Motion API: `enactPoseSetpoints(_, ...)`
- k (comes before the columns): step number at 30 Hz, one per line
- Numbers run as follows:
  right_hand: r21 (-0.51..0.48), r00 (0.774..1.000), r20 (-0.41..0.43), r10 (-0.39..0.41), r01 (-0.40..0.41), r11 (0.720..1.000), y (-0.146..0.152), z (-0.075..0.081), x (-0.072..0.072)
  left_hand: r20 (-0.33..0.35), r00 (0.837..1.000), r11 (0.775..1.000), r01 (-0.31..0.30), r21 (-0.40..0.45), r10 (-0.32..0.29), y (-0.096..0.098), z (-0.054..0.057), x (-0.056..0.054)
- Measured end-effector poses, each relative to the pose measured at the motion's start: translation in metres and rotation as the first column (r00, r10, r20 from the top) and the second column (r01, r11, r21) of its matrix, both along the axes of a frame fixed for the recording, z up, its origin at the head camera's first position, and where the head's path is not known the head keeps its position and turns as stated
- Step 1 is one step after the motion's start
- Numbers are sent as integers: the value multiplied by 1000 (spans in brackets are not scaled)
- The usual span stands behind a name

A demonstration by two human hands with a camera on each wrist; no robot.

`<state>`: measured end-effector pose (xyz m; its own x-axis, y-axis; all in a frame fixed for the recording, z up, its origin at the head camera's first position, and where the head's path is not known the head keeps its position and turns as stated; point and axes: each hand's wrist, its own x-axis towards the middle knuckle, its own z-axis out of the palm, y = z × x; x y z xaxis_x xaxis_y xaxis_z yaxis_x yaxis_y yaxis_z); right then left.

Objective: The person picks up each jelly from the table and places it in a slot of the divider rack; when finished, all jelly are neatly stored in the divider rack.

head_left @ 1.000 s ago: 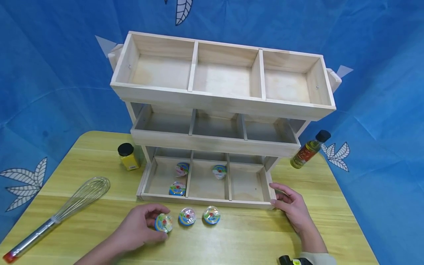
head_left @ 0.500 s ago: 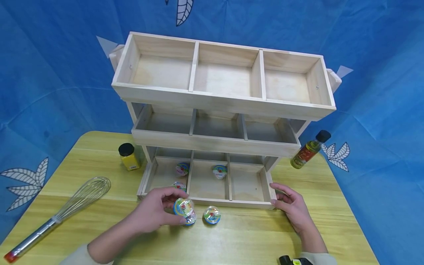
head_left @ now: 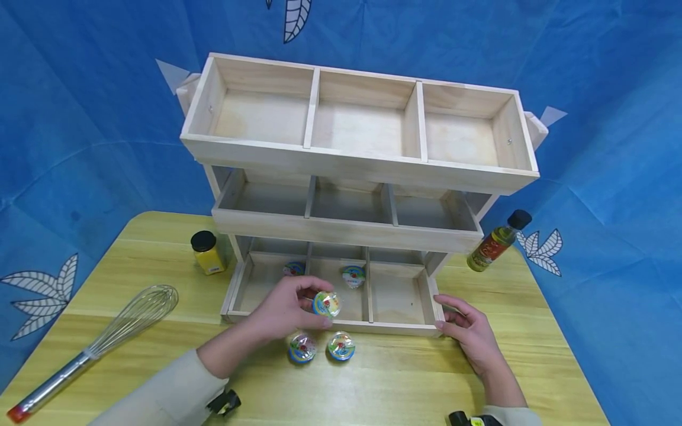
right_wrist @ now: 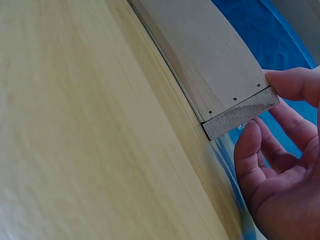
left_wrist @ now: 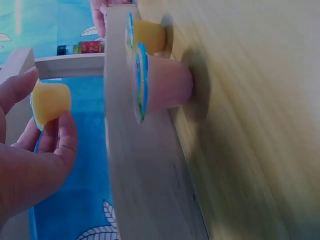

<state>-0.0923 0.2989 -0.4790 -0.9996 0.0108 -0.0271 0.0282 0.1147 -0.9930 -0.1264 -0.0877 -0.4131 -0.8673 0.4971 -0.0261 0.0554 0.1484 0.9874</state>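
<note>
My left hand (head_left: 288, 306) pinches a small jelly cup (head_left: 326, 304) by its sides, above the lowest tray's front edge in the head view. The left wrist view shows the cup's yellow body (left_wrist: 55, 101) between thumb and fingers. Below the hand, a pink jelly cup (head_left: 302, 348) and a yellow jelly cup (head_left: 341, 346) stand on the table. My right hand (head_left: 471, 331) holds the front right corner of the three-tier wooden rack (head_left: 367, 325), thumb and fingers at its lowest tray's end. One jelly cup (head_left: 353, 276) lies in that tray's middle compartment, another (head_left: 293, 269) in its left.
A whisk (head_left: 128, 322) lies on the table (head_left: 383, 384) at the left. Beside the rack stand a yellow jar with a black lid (head_left: 208, 254) and, on the right, an oil bottle (head_left: 495, 244). Blue cloth (head_left: 602, 148) hangs behind.
My left hand has lifted the jelly cup off the table and carried it right and forward, past the pink one, to the lowest tray. The right hand stays at the rack's corner.
</note>
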Motion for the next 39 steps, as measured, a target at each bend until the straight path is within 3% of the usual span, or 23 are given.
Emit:
enactPoseSetpoints(9,-7,1000,5,9,-9,1000,-1,2,2,33,999,998,18,-62,-16,28,-11,-23)
enactPoseSetpoints(18,-4,1000,14,2,-2,1000,-1,0,1,-32,998,979,54,-196,-62,45,-25,-40)
enactPoseSetpoints(24,1,1000,9,1,-1,1000,-1,0,1,-89,990,962,79,-261,-106,51,-32,-42)
enactPoseSetpoints(39,-16,1000,-1,8,-8,1000,-1,0,2,-128,986,919,46,-392,-103,59,-37,-40)
